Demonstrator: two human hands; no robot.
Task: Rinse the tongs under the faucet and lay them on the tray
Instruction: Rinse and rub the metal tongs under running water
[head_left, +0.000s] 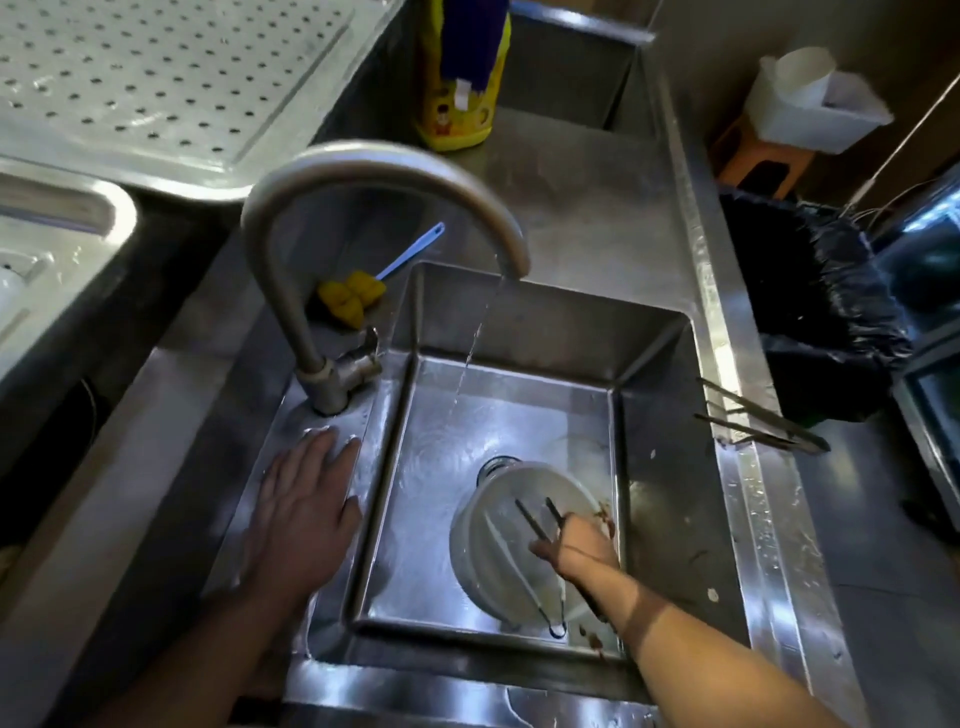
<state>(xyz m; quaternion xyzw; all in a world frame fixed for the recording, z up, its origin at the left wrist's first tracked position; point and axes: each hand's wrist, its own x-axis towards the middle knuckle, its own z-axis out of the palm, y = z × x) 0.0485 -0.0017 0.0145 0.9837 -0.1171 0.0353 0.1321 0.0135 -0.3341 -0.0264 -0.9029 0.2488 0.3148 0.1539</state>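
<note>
My right hand (579, 545) is down in the steel sink (524, 332), shut on dark tongs (537, 522) whose two tips point up and left over a stack of white plates (483, 519). The faucet (384, 171) arches over the basin and a thin stream of water (472, 353) falls well behind and left of the tongs. My left hand (304, 514) lies flat, fingers spread, on the wet sink rim beside the faucet base. The perforated metal tray (156, 78) sits at the far left.
A second, silver pair of tongs (524, 577) lies across the plates. A third dark pair (763, 421) rests on the right counter edge. A yellow sponge brush (353, 299) and a yellow soap bottle (462, 78) stand behind the faucet. A black-lined bin (810, 301) is to the right.
</note>
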